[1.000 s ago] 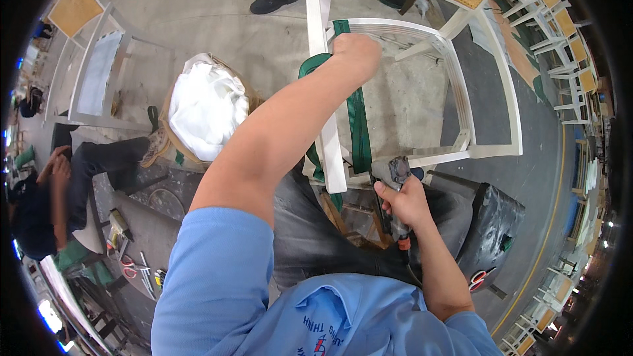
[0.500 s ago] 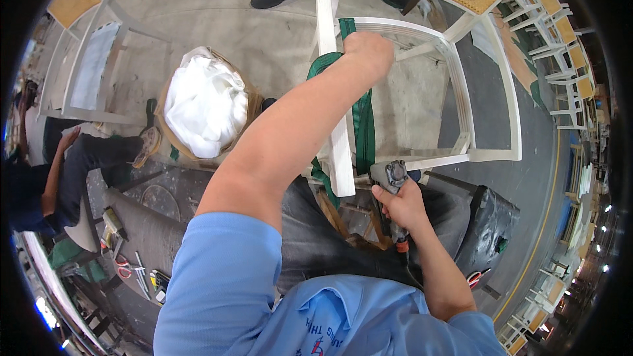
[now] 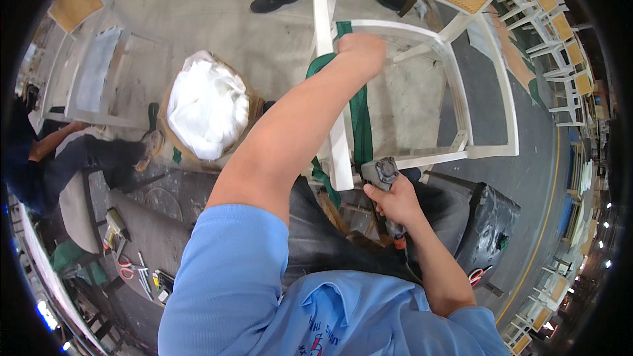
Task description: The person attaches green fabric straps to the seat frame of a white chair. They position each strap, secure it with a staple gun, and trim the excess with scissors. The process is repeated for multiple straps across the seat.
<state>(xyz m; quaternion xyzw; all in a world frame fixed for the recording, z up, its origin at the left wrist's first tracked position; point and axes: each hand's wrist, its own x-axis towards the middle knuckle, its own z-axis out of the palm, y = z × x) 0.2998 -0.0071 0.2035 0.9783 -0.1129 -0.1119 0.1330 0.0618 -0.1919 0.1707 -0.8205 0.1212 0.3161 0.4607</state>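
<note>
Two hands busy over grey concrete floor (image 3: 217,13). Far left, seated co-worker (image 3: 46,151) beside scattered hand tools (image 3: 132,264); next over, brown sack (image 3: 247,102) stuffed with white filling. Centre: left hand (image 3: 361,53) fisted around green webbing strap (image 3: 361,125) on white chair frame (image 3: 461,92). Just right, right hand (image 3: 395,201) wrapped tight on grey power tool (image 3: 381,173), nose against frame rail. Black bin (image 3: 491,224) beyond; white chairs stacked along right wall.

brown box (image 3: 173,142) of white stuffing, left of chair
</note>
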